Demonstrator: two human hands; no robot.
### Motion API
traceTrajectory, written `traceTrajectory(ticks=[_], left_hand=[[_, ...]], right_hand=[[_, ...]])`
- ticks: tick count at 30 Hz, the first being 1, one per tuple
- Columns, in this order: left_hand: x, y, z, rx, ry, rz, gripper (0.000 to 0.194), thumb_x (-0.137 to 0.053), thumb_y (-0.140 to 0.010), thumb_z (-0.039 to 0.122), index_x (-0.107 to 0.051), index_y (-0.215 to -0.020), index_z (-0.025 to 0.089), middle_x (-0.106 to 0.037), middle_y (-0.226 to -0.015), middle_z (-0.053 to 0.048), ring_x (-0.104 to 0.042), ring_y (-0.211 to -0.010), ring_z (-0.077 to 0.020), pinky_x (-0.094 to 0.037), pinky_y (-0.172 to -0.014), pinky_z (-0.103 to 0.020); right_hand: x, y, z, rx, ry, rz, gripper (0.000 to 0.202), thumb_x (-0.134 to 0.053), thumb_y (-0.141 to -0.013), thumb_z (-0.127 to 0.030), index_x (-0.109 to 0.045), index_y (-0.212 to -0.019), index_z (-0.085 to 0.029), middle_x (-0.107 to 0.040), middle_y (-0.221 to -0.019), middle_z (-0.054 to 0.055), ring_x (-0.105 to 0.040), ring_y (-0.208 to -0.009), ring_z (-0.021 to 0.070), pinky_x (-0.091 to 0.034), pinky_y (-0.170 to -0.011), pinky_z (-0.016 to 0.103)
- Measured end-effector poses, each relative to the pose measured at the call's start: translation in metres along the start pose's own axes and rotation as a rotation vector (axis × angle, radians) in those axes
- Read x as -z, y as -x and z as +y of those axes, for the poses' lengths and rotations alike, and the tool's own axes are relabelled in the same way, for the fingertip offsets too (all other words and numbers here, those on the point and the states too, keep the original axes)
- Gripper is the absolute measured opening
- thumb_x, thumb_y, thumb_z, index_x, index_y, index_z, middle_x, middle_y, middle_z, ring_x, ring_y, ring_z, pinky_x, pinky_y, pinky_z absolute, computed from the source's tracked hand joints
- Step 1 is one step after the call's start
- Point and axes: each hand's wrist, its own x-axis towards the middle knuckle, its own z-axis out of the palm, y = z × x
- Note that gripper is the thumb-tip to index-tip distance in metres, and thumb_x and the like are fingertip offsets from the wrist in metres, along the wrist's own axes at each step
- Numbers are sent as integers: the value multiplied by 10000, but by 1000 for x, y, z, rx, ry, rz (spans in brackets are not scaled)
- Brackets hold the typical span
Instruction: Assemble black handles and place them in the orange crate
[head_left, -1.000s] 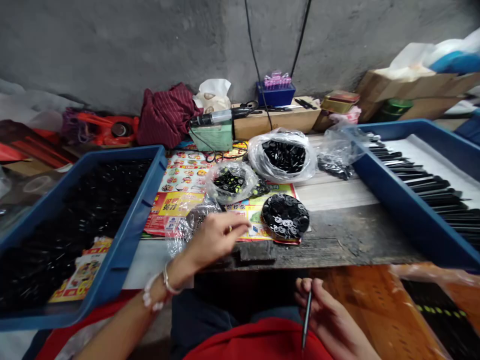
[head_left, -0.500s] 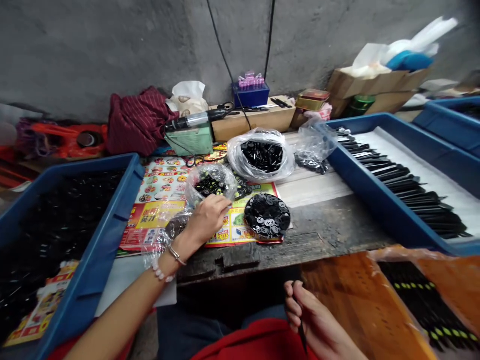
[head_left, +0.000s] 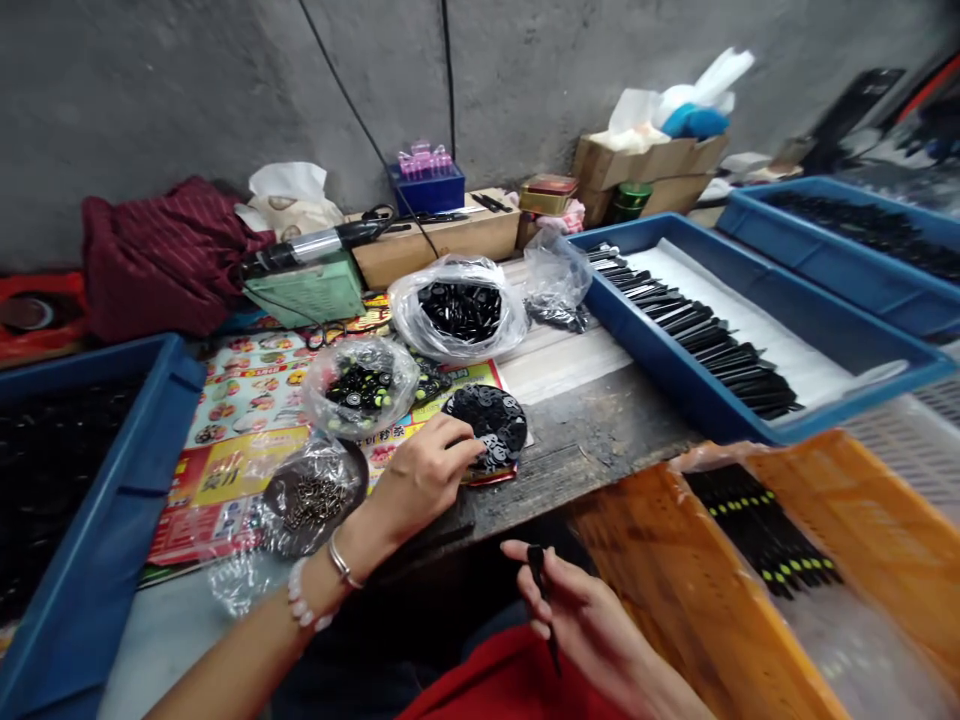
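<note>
My left hand [head_left: 427, 478], with a bracelet and beads at the wrist, has its fingertips pinched at the near left edge of a round heap of flat black pieces [head_left: 491, 425]. Whatever lies between those fingertips is too small to make out. Low at the centre, my right hand [head_left: 562, 600] holds a slim black piece [head_left: 541, 590] upright between thumb and fingers. Beyond my left hand are a plastic-lined bowl of black and yellow-green parts [head_left: 360, 390] and a bag of black parts [head_left: 461, 308]. A dish of small metal parts [head_left: 319, 498] lies left of it.
Blue trays stand at the left [head_left: 161, 400] and right [head_left: 660, 395], the right one with a row of black pieces. An orange crate [head_left: 885, 520] is at the lower right. A green box [head_left: 311, 292] and a dark red cloth [head_left: 165, 255] sit toward the wall.
The view has turned to the right. My left hand has moved from beside the bowl of yellow-green parts to the black heap. My right hand still holds the black piece, now more in view.
</note>
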Motion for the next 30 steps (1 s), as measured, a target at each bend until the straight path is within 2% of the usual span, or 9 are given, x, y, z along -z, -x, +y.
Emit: traceTrajectory(ticks=[3, 8, 13, 17, 20, 25, 30], left_hand=[[-6, -11, 3, 17, -38, -30, 254, -472, -893, 54, -652, -1044, 150, -621, -983, -95, -542, -941, -219, -511, -828, -381], [-11, -24, 7, 46, -131, -102, 232, -470, -892, 67, -670, -986, 138, -610, -942, -104, -532, -894, -225, -506, -793, -380], [-14, -24, 7, 51, -150, -98, 230, -454, -906, 79, -670, -962, 132, -614, -925, -104, -525, -889, -229, -500, -787, -377], [-15, -24, 6, 33, -146, -90, 226, -465, -904, 82, -651, -1025, 121, -617, -968, -105, -528, -899, -229, -493, -828, -389], [-15, -23, 6, 36, -156, -72, 215, -492, -893, 86, -642, -1042, 123, -613, -1002, -109, -532, -908, -233, -489, -847, -405], [-18, -25, 6, 38, -167, -72, 174, -498, -885, 78, -647, -961, 125, -613, -950, -103, -537, -889, -234, -497, -796, -381], [-20, -25, 5, 27, -178, -69, 162, -496, -899, 94, -629, -982, 133, -610, -943, -92, -534, -883, -229, -484, -823, -375]], right_hand=[[10, 0, 2, 33, 31, -18, 447, -731, -801, -440, -687, -1093, -104, -515, -678, -6, -421, -572, 84, -372, -521, 201], [13, 3, -2, -59, 8, -31, 446, -723, -809, -449, -671, -1121, -135, -524, -706, -12, -320, -474, 38, -266, -435, 170], [6, 5, -10, -99, -135, -21, 470, -749, -789, -421, -674, -1095, -72, -521, -673, -4, -359, -497, 48, -293, -439, 161], [9, 5, -11, -92, -200, -33, 429, -757, -791, -364, -664, -1078, -59, -496, -641, -18, -363, -510, 56, -292, -444, 157], [13, 4, -11, -103, -237, -49, 407, -765, -787, -360, -655, -1057, -77, -465, -630, -35, -342, -505, 52, -269, -434, 149], [18, 3, -12, -167, -302, -111, 331, -777, -774, -357, -639, -958, -118, -400, -587, -67, -267, -453, 42, -189, -379, 134], [19, 3, -14, -201, -387, -128, 283, -787, -769, -313, -624, -892, -117, -387, -553, -78, -248, -422, 33, -180, -348, 123]])
